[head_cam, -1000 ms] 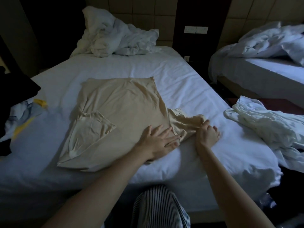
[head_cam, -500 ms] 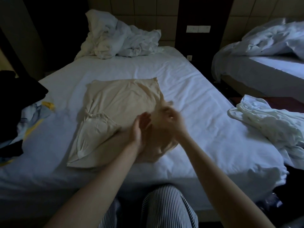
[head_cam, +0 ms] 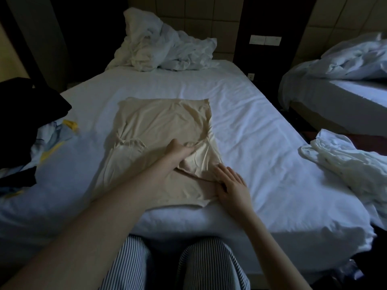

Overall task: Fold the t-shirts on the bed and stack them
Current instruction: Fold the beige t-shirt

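A beige t-shirt (head_cam: 159, 124) lies flat on the white bed (head_cam: 261, 143), both sleeves folded in over its body. My left hand (head_cam: 179, 150) is on the shirt's middle, its fingers curled into the folded-over right sleeve, with cloth draped over the thumb side. Flat with straight fingers, my right hand (head_cam: 231, 184) presses the shirt's near right edge against the sheet.
A crumpled white duvet (head_cam: 165, 53) is heaped at the head of the bed. Dark and pale clothes (head_cam: 29, 126) are piled on the left edge. A white garment (head_cam: 343, 164) hangs over the right edge. A second bed (head_cam: 339, 84) stands to the right.
The right sleeve, which lay stretched out to the right, now sits folded over the shirt's body. My right hand let go of it and dropped flat onto the shirt's edge.
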Demonstrator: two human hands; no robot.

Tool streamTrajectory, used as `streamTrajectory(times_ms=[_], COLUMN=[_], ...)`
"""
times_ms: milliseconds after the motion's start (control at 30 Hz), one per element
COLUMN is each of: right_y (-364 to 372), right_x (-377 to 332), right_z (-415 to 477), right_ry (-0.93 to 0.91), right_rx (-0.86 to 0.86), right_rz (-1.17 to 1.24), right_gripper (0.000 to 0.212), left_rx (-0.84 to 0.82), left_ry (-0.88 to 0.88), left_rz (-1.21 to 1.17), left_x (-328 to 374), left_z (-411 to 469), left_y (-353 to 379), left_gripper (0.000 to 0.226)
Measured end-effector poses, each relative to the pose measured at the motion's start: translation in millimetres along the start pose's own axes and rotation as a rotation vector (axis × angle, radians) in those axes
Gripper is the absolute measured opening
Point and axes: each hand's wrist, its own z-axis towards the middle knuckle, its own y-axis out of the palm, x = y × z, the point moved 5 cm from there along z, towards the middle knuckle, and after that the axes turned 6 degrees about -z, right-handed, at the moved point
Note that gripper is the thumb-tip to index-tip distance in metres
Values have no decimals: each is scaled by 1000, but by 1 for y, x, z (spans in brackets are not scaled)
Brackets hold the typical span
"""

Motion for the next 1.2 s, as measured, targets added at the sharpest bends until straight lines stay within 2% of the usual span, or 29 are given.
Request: streamTrajectory(times_ms=[67,133,233,267,333,367,400,467,533,633,733,800,867,933,1000,1067,1200], right_y=[1,2,2,1,0,0,-1,-1,1,1,0,0,0,0,0,0,3], right_x=[0,2,2,3,1,1,0,-3,-3,-5,-6,-6,-6,-7,-9,-11,-8], right_z=[1,1,2,3,3,2,2,1,-1,-3,-7,-14,-20,-24,-25,-25,-24], right_ry=[-20,-26,-26,-20,-10,-4,-1,-7,-28,-53,-113,-180,-235,-252,-249,-233,-180], right_rx=[-38,-31,-1,3,-5,-13,-26,-57,-78,-77,-97,-135,-174,-203,-190,-172,-160], right_rz=[-3,14,25,29,37,37,34,15,-20,-41,-29,-50,-92,-124,-137,-123,-71], right_gripper=[70,72,69,69,71,72,74,75,74,69,66,69,73,77,78,74,61], left_rx=[65,136,118,98,89,62,-10,-221,-251,-287,-323,-335,-281,-193,-173,-239,-204], left_ry=[80,156,296,396,736,876,934,722,600,648,802,867,915,953,883,727,705], left_rz=[71,120,190,179,248,362,496,787,892,853,602,540,537,575,706,862,932], left_x=[1,-6,-10,-3,16,17,10,-21,-37,-30,-25,-32,-49,-69,-96,-128,-150], left_z=[3,7,0,-8,-34,-44,-53,-58,-56,-57,-73,-84,-89,-92,-93,-94,-101], left_y=[-6,-17,-26,-27,-27,-22,-13,3,7,1,-28,-58,-97,-137,-165,-177,-177], left_gripper=[26,15,28,36,43,46,52,54,51,49,54,55,54,62,86,102,96])
